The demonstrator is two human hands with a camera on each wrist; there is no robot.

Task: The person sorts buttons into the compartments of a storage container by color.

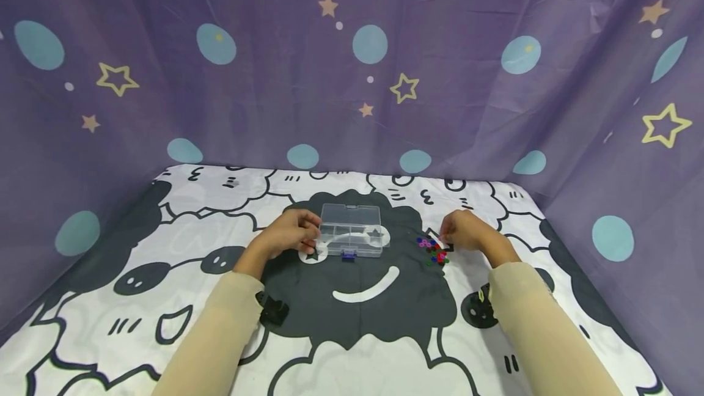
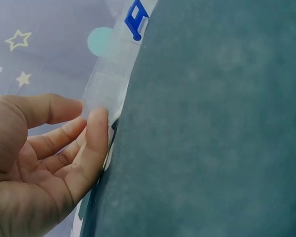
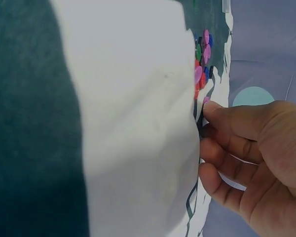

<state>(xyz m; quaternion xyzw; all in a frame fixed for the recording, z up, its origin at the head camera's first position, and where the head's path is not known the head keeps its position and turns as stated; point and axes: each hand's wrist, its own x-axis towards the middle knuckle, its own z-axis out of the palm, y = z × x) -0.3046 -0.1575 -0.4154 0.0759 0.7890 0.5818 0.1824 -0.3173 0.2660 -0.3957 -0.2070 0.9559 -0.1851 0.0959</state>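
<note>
Our left hand, loosely curled with a gap between thumb and forefinger, sits at the left end of the clear box; we cannot tell whether it touches. Our right hand seems to pinch a pink button near the loose buttons, right of the box. Buttons should be light, stiff and slippery, best taken by the rim. The box, likely light and rigid, suits steadying at its ends; its long axis runs left-right, lid open on the far side, blue latch towards us.
</note>
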